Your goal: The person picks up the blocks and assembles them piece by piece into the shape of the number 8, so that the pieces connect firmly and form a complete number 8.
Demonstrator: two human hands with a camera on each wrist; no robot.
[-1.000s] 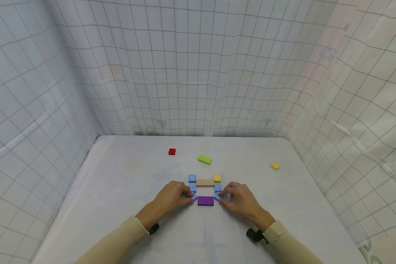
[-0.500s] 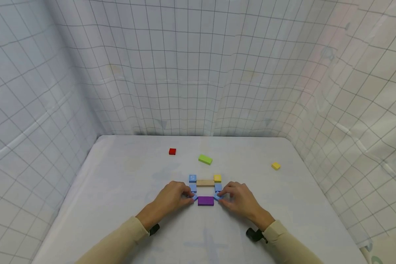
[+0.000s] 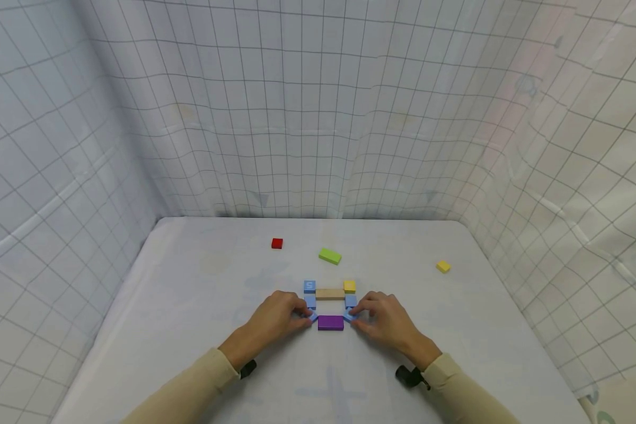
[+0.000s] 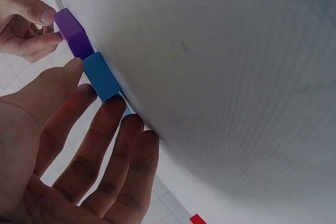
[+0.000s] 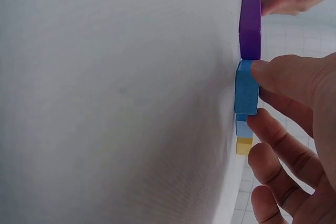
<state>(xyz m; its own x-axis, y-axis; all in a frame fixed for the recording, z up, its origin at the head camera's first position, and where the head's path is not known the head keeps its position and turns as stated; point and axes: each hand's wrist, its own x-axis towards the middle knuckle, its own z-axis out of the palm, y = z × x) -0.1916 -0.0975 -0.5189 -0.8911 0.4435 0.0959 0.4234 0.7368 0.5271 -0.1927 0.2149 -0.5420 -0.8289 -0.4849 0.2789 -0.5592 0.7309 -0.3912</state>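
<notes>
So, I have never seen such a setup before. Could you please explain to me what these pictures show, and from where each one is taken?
There is no robot here, only a person's left hand and right hand, both bare. The wide picture is taken from the person's head, looking forward and down. The two close pictures are taken from the left and right wrists.

The left hand holds one blue block in its fingers, and the right hand holds another blue block. Between those two lies a purple block. Farther out, a wood-coloured block, three more blue blocks and a yellow block form a rough ring with them. Beyond it, a red block, a green block and a second yellow block lie apart on the white surface.
</notes>
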